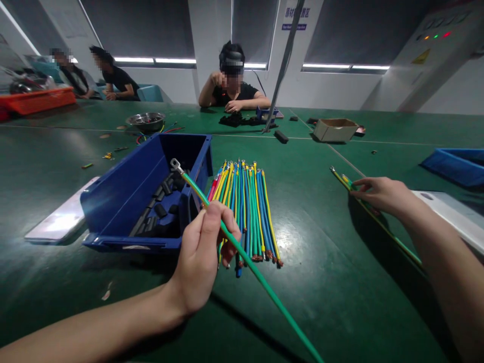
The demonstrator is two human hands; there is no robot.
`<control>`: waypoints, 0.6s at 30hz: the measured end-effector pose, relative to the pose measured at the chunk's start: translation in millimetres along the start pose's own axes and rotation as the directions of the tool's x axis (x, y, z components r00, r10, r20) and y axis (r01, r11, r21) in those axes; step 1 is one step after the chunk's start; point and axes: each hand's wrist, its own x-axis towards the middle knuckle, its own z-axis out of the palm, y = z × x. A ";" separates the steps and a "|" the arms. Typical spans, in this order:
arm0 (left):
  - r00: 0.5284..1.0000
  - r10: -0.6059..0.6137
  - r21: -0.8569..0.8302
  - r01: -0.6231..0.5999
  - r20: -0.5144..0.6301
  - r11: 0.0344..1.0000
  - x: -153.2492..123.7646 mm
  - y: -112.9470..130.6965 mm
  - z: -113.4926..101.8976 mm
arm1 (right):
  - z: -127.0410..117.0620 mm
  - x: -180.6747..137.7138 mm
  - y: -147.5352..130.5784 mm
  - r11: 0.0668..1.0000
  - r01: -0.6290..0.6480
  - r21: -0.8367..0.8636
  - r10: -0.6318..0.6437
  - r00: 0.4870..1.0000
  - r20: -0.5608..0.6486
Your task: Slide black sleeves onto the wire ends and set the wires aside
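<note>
My left hand (202, 252) is closed around a green-and-yellow cable (260, 280), thumb on top. The cable slants from upper left down to the bottom edge, its ring-shaped metal lug (176, 165) raised near the blue bin. Behind that hand lies a row of short cables (251, 212) in yellow, green, blue and red, some ends showing bare copper. Over on the right, my right hand (385, 195) has its thumb and fingers closed on green-and-yellow cable (404, 249) at the table; the fingers partly hide the grip. Metal-tipped ends stick out beyond the fingertips.
A blue bin (108, 199) holds several black pieces (161, 209). A phone (62, 214) lies left of it, and a white device (446, 214) by my right forearm. Further off are a metal bowl (145, 121), a cardboard box (336, 131), a pole (284, 68) and a seated person (242, 93).
</note>
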 end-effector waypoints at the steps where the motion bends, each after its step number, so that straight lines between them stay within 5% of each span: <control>1: 1.000 -0.015 -0.011 0.015 0.007 1.000 0.2 -0.4 0.0 | -0.4 -2.1 -6.0 1.000 0.021 0.001 -0.021 1.000 -0.005; 18: 0.966 -0.117 0.122 0.091 0.230 0.988 -3.3 -0.2 2.1 | -10.9 -36.2 -113.0 0.970 0.241 -0.038 -0.243 0.964 -0.108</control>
